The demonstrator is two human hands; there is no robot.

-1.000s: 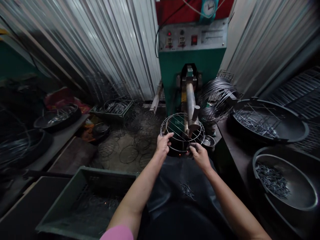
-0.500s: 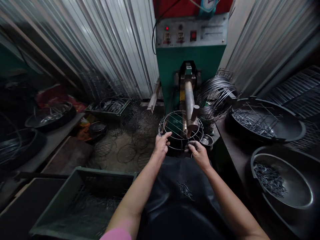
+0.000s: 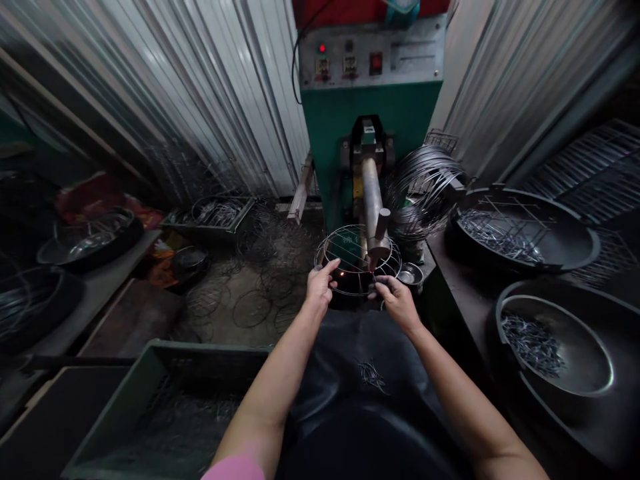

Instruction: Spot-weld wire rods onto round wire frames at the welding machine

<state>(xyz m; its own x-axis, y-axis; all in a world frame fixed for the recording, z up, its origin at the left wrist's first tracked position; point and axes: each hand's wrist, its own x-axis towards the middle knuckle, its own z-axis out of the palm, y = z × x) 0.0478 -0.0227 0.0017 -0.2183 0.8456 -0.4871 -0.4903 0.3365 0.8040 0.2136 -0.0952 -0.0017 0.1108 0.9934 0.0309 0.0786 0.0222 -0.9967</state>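
Both my hands hold a round wire basket frame at the welding arm of a green machine. My left hand grips the frame's near left rim with fingers curled round the wire. My right hand pinches the near right rim just under the electrode tip. Small orange sparks glow inside the frame near my left fingers. A few short wire pieces lie on the dark apron over my lap.
Two dark bowls of short wire pieces stand on the right bench. A coil of wire rings hangs beside the machine. A green crate sits at lower left. Loose wire rings litter the floor. Corrugated metal walls surround.
The wire frame has been turned slightly on the electrode, and sparks show inside it again. My view has tipped downward, so everything sits a little higher and to the left.
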